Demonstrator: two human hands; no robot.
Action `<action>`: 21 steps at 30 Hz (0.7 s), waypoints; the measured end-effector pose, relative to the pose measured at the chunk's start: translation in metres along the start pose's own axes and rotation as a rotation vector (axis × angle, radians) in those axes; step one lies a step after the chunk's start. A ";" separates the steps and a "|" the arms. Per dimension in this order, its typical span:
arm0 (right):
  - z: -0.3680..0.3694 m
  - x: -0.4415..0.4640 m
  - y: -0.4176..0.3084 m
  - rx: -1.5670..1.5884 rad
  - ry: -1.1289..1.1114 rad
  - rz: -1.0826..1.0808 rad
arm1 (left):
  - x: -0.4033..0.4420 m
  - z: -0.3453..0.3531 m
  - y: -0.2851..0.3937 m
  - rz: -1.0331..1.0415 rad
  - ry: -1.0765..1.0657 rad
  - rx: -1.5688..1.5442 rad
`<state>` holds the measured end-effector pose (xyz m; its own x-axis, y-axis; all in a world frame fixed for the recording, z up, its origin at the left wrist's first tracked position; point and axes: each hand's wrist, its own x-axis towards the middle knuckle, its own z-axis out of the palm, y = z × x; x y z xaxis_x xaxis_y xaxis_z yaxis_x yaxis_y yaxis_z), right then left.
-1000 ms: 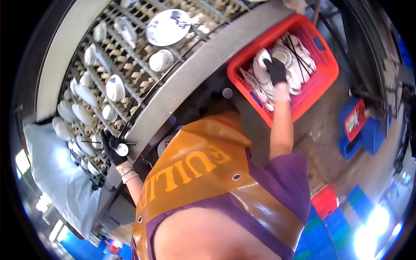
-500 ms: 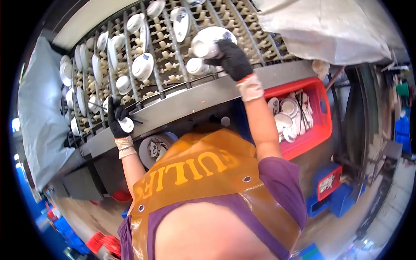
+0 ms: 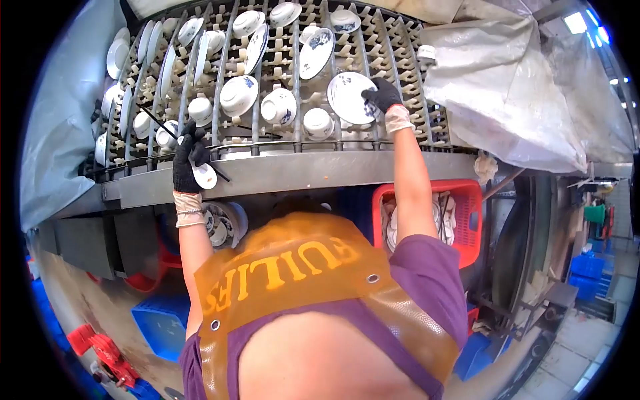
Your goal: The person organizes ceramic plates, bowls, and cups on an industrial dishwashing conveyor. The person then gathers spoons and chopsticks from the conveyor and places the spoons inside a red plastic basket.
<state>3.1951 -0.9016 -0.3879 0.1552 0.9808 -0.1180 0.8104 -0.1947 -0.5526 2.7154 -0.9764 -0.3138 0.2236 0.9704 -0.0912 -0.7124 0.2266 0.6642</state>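
Note:
My left hand [image 3: 189, 163], in a black glove, is closed round a white spoon [image 3: 205, 176] and dark chopsticks [image 3: 157, 123] at the front edge of the rack conveyor. At the right, my right hand [image 3: 382, 95], also gloved in black, grips the right rim of a white plate with blue patterns [image 3: 351, 98], which rests on the pegs. Just left of that plate stand a white cup [image 3: 318, 124] and a patterned bowl [image 3: 278, 107]. A larger bowl [image 3: 239, 95] lies tilted farther left.
Several plates and bowls stand on the conveyor's pegs behind a metal ledge [image 3: 280, 171]. A red basket [image 3: 471, 208] with dishes is below the ledge at right. Plastic sheets [image 3: 500, 87] hang at both ends. A blue bin [image 3: 162, 327] stands at lower left.
My right hand has gone from the red basket to the conveyor and now holds a plate there. My left hand still has the spoon and chopsticks. The view has turned toward the conveyor.

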 end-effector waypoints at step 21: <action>-0.027 -0.015 0.074 0.196 0.347 0.066 | -0.032 0.018 -0.033 0.091 0.019 -0.089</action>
<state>3.2680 -0.9306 -0.4049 0.4119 0.9047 0.1085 0.6741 -0.2225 -0.7043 2.7435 -1.0165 -0.3200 0.1433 0.9885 -0.0480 -0.7856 0.1431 0.6019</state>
